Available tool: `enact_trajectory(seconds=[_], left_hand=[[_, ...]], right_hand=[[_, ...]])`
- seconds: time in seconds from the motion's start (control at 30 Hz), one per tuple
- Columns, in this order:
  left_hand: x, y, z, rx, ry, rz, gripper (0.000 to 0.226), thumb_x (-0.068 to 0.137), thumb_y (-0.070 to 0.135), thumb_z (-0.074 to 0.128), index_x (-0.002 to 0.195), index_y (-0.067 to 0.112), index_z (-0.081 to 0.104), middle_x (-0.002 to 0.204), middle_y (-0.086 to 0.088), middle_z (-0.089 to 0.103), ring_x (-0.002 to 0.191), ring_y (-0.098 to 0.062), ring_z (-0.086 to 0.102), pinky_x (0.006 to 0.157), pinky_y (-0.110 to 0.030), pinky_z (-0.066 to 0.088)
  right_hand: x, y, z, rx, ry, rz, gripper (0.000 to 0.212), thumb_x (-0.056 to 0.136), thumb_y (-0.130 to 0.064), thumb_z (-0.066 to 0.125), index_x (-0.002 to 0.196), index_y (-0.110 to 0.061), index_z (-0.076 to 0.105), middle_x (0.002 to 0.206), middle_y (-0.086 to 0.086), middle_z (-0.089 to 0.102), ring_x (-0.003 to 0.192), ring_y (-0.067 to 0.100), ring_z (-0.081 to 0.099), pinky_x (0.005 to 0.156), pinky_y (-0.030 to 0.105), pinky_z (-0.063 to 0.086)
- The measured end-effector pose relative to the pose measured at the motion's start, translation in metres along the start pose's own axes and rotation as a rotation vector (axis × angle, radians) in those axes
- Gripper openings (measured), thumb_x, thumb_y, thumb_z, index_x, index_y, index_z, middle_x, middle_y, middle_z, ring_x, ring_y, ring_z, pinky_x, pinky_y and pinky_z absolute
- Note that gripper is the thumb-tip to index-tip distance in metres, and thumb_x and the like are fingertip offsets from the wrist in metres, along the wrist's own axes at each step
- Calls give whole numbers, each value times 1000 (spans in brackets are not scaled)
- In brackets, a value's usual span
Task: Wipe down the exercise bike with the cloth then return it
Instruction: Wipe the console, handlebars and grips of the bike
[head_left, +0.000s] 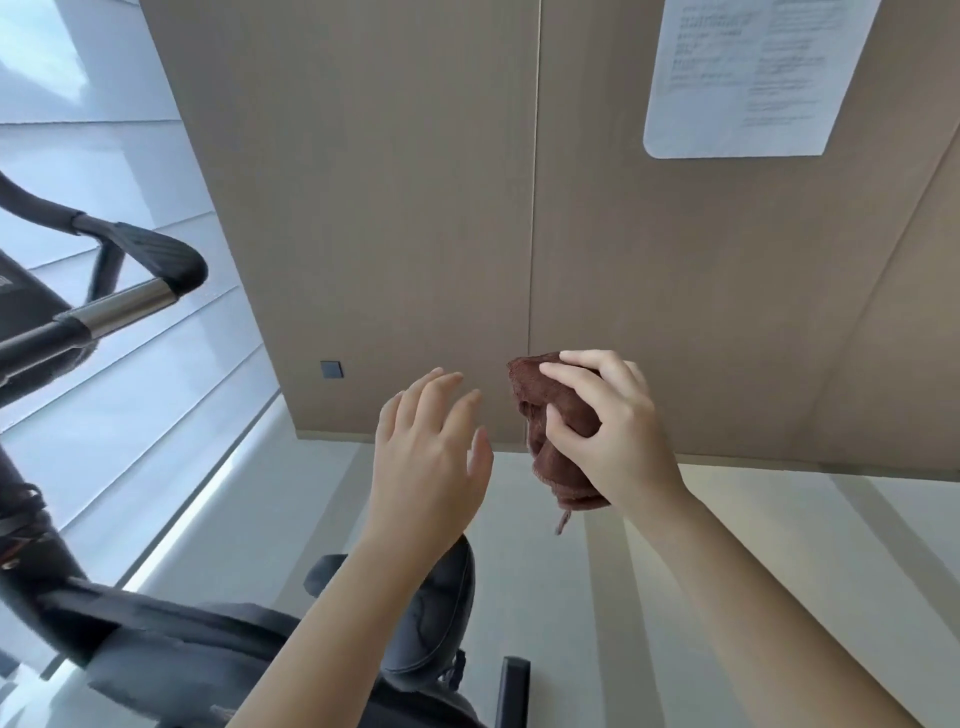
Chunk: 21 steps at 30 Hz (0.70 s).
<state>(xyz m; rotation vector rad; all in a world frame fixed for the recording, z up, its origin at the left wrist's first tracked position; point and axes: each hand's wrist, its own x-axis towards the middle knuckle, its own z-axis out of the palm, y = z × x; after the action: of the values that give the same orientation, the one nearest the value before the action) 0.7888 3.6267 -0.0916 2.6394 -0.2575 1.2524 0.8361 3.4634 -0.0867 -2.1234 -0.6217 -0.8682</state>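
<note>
Pale blinds (130, 364) fill the left side. The bike (31, 519) stands before them, its black handlebar (150, 254) against the slats and its dark seat (436, 613) low down under the left forearm. The left hand (426, 457) hangs in the air, fingers spread and loose, holding nothing, just beside the cloth (550, 415) without touching it. Behind is a wood-panel wall (389, 208) with a small dark switch (331, 369). The right hand (618, 436) grips the bunched brown cloth, clear of the bike. A white notice (753, 73) hangs top right, with pale floor (727, 545) below.
</note>
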Motion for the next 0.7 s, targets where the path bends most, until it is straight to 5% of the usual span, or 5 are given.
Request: enact_trajectory(seconds=[0.53, 0.7], left_hand=[[114, 142, 153, -14, 17, -41, 26, 70, 4, 72, 96, 3, 66, 105, -15, 65, 107, -33, 58, 89, -45, 43], [141, 142, 195, -32, 10, -20, 26, 71, 5, 71, 97, 4, 66, 106, -14, 65, 107, -33, 58, 90, -44, 42]], right_hand=[[66, 195, -97, -56, 28, -84, 33, 74, -6, 67, 106, -12, 67, 111, 6, 61, 101, 29, 53, 83, 33, 47], [89, 231, -87, -51, 83, -71, 33, 73, -5, 67, 106, -13, 67, 110, 5, 61, 100, 27, 53, 83, 24, 43]])
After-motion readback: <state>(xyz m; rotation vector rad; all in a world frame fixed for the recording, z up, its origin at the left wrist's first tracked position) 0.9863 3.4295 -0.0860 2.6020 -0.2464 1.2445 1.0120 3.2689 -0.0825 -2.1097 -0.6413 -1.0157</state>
